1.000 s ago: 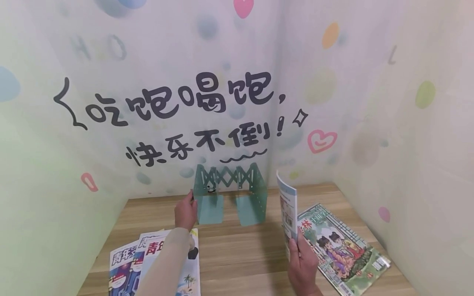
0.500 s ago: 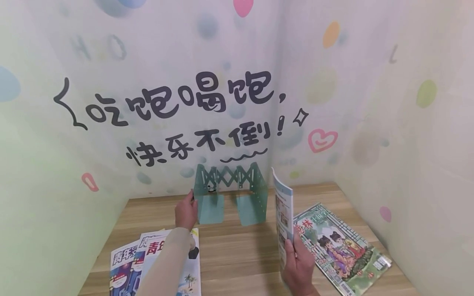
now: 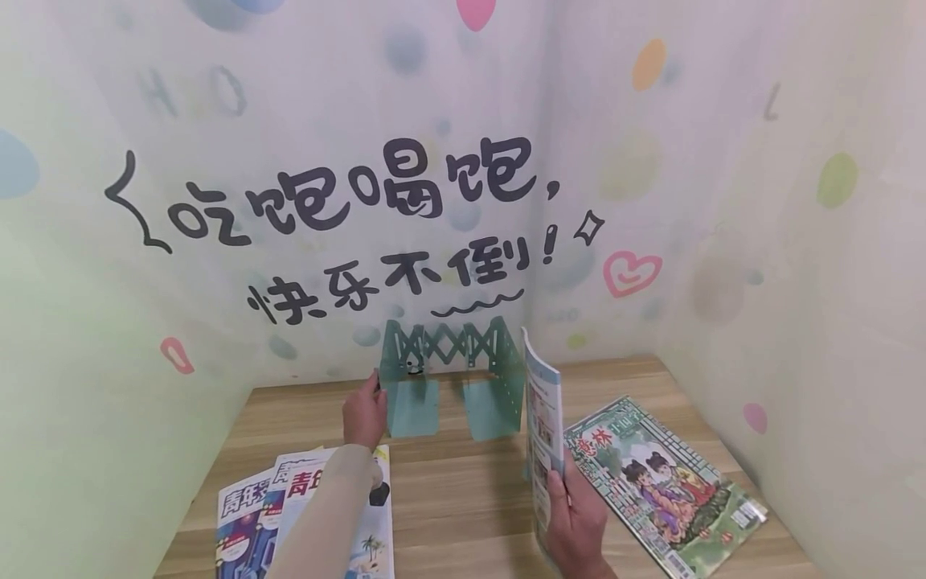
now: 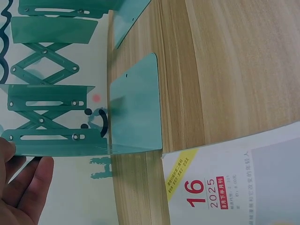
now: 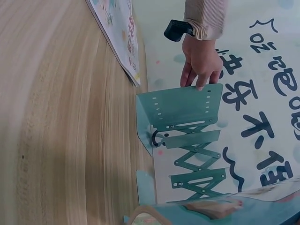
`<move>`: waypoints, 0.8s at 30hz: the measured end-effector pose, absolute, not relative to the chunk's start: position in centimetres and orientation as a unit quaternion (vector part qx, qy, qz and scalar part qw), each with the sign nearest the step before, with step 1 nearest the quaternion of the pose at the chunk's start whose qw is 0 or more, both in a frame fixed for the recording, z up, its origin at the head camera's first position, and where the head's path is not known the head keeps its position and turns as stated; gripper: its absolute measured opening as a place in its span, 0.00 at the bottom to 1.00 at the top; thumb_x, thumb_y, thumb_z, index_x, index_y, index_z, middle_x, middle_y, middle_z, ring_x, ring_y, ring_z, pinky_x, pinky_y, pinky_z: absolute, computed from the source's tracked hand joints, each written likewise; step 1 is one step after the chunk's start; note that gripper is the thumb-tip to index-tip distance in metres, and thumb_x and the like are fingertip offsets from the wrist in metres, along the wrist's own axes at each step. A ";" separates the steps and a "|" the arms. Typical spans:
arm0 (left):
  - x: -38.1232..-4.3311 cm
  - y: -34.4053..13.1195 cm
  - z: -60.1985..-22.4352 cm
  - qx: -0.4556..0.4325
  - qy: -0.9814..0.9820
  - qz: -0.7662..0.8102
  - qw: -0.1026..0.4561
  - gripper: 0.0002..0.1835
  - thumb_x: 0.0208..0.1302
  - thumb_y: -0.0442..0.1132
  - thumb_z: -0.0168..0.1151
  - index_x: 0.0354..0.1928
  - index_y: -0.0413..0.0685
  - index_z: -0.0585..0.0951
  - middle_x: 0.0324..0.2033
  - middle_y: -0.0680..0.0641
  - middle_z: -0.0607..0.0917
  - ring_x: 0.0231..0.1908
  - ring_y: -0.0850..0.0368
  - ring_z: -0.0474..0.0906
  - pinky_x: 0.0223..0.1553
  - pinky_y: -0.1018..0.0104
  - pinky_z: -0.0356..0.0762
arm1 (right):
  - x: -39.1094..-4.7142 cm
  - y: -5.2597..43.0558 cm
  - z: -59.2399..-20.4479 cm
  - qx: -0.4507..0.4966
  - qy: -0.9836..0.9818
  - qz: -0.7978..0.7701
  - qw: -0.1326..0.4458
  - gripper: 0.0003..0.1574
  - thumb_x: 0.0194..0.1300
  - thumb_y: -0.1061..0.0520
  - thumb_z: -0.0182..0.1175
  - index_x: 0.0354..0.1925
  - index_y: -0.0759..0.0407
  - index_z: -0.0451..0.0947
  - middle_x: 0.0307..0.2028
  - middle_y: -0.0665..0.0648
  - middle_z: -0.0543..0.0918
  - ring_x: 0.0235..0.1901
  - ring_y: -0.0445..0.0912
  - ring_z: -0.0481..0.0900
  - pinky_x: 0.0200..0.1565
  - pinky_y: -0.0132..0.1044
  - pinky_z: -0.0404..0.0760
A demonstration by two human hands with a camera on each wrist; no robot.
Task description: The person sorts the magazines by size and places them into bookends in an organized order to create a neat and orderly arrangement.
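Along the back edge of the surface (image 3: 448, 507), the left hand (image 3: 364, 414) pinches a stiff-looking bookend (image 3: 490, 408) by one end; nearer the right edge, the right hand (image 3: 579, 519) grips a probably floppy magazine (image 3: 544, 422), best held along its spine.

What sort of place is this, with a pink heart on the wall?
Maybe a little reading nook or booth: a table with decorated walls on three sides, plus magazines and a bookend.
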State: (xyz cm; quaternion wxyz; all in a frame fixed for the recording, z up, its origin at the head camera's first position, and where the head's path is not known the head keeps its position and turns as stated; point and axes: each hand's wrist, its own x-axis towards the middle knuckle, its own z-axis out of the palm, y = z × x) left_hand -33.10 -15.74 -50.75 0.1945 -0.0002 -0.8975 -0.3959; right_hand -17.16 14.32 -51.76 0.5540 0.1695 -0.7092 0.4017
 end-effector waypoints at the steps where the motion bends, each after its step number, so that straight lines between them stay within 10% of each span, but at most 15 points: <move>1: -33.1 -15.7 -50.8 0.000 -0.897 -0.395 0.196 0.23 0.72 0.35 0.54 0.68 0.42 0.69 0.56 0.37 0.79 0.54 0.39 0.78 0.51 0.46 0.77 | -17.2 14.4 -51.7 0.169 -0.714 0.397 0.551 0.20 0.69 0.63 0.54 0.55 0.76 0.76 0.44 0.69 0.84 0.48 0.44 0.81 0.53 0.24 0.73; 24: -33.1 -15.5 -50.8 0.012 -0.896 -0.398 0.194 0.23 0.72 0.35 0.54 0.67 0.42 0.70 0.56 0.37 0.79 0.53 0.39 0.78 0.51 0.47 0.78 | -18.3 14.0 -50.5 0.181 -0.744 0.398 0.505 0.24 0.67 0.67 0.54 0.60 0.69 0.74 0.48 0.63 0.84 0.41 0.53 0.85 0.41 0.32 0.83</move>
